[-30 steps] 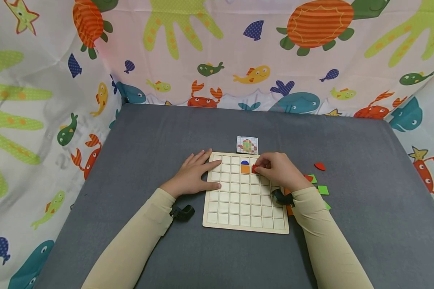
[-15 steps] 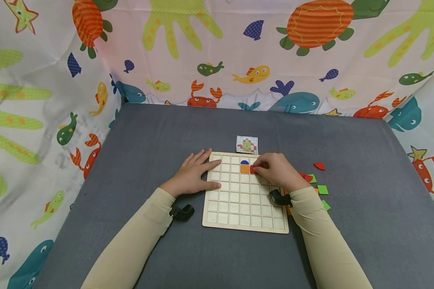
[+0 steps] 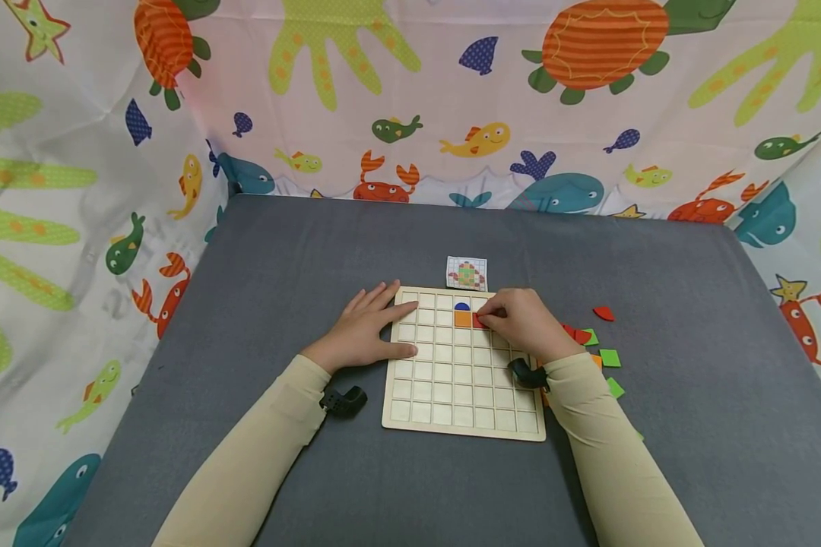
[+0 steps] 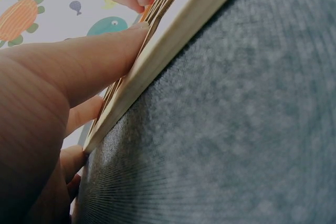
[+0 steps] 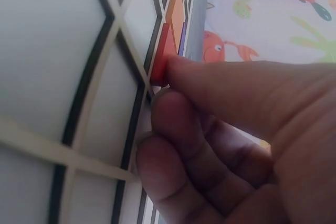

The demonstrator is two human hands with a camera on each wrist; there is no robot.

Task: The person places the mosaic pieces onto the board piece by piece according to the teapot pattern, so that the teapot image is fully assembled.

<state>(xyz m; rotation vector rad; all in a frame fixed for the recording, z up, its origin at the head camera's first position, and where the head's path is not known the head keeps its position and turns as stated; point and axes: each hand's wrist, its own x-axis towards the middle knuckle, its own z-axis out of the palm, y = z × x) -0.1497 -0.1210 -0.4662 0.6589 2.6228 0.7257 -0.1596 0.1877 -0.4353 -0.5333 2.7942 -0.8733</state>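
A wooden grid board (image 3: 442, 393) lies on the grey cloth. My left hand (image 3: 357, 333) rests along its left edge, fingers spread, thumb and forefinger over the frame; in the left wrist view the thumb (image 4: 100, 59) lies on the rim. In an upper row sits an orange square tile (image 3: 462, 319), with a blue half-round tile (image 3: 462, 307) in the cell above. Just right of the orange one, my right hand (image 3: 525, 323) pinches a red tile (image 5: 164, 56) between thumb and fingertips, low over its cell. The fingers partly hide that red tile.
A small pattern card (image 3: 467, 273) stands behind the board. To the right are loose tiles: a red rounded one (image 3: 603, 313), a green square (image 3: 610, 358), and several more partly behind the right forearm. Printed cloth (image 3: 445, 91) borders the table behind and at both sides.
The right hand has shifted slightly left, bringing the red tile up against the orange square's side. The left hand has stayed on the board's edge.
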